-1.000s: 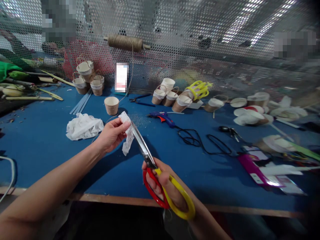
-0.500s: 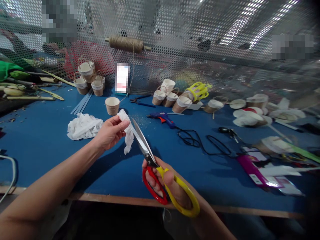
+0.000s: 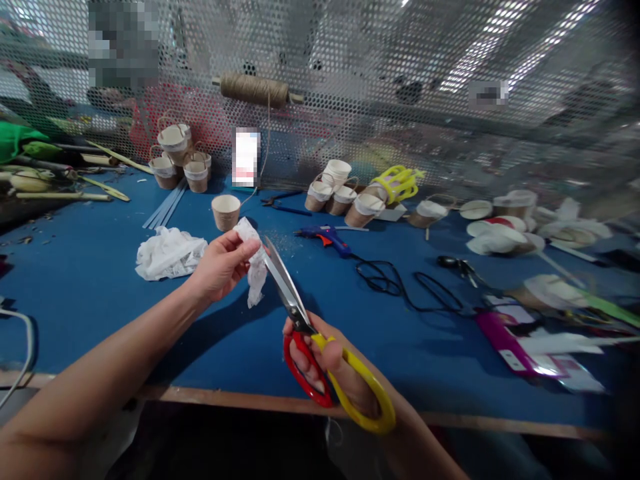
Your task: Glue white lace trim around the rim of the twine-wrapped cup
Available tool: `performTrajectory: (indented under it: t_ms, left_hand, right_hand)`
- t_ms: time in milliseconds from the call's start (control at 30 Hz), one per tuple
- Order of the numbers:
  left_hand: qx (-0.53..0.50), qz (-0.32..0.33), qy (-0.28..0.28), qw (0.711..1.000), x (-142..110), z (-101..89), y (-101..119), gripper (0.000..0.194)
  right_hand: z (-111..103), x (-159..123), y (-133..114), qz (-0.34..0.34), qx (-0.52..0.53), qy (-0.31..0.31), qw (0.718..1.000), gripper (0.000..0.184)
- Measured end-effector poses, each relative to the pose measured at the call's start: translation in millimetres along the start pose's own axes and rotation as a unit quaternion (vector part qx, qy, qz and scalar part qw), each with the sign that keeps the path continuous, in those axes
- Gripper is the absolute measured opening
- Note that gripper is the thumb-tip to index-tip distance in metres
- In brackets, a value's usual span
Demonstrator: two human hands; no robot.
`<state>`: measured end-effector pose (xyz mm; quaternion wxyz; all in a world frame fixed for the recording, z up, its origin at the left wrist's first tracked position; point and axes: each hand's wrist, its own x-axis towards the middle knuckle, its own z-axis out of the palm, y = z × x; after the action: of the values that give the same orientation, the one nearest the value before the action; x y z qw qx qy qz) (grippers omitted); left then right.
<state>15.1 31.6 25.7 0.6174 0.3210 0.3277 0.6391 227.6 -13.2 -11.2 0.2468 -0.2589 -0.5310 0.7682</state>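
Between thumb and fingers, my left hand (image 3: pixel 223 267) pinches a white lace strip (image 3: pixel 257 277), whose lower end hangs loose above the table. My right hand (image 3: pixel 333 357) grips a pair of scissors (image 3: pixel 287 283) with one red and one yellow handle loop. The blades are slightly parted and point up and away, their tips close to the strip's right edge; whether they touch it I cannot tell. Behind my left hand stands a small brown cup (image 3: pixel 226 213). A crumpled heap of white lace (image 3: pixel 170 255) lies left of it.
A blue glue gun (image 3: pixel 327 238) with a looped black cord lies right of the scissors. Lace-trimmed small baskets (image 3: pixel 365 210) stand along the mesh wall, with others (image 3: pixel 175 143) at left. A twine roll (image 3: pixel 254 90) hangs above a propped phone (image 3: pixel 245 157). Pliers (image 3: pixel 285 202) lie behind.
The scissors have shifted very slightly left, with the blades a little closer together. My left hand still pinches the lace strip in nearly the same place.
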Motion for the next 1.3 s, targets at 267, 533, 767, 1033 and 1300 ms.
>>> performTrajectory:
  t_ms: [267,533,767,1033,1300]
  left_hand:
    - [0.025,-0.005,0.024,0.999,0.7,-2.1,-3.1,0.023]
    - [0.031,0.001,0.025,0.999,1.9,-3.2,-1.5,0.020]
    - [0.030,-0.025,0.023,0.999,0.8,-2.6,-1.5,0.022]
    - [0.037,-0.049,0.036,0.997,0.5,-0.1,-3.7,0.024]
    - [0.033,-0.047,0.013,0.998,0.4,-1.5,-4.7,0.024]
  right_hand:
    - [5.7,2.8,-9.1,0.001,-0.017,0.013,1.000,0.063]
    - [5.3,1.9,-8.1,-0.003,-0.024,0.020,1.000,0.058]
    - [5.6,1.9,-9.3,0.001,-0.022,0.021,1.000,0.055]
    - [14.2,4.2,-14.6,0.008,-0.009,0.049,0.999,0.052]
    - [13.7,4.0,-19.3,0.020,-0.009,0.037,0.999,0.049]
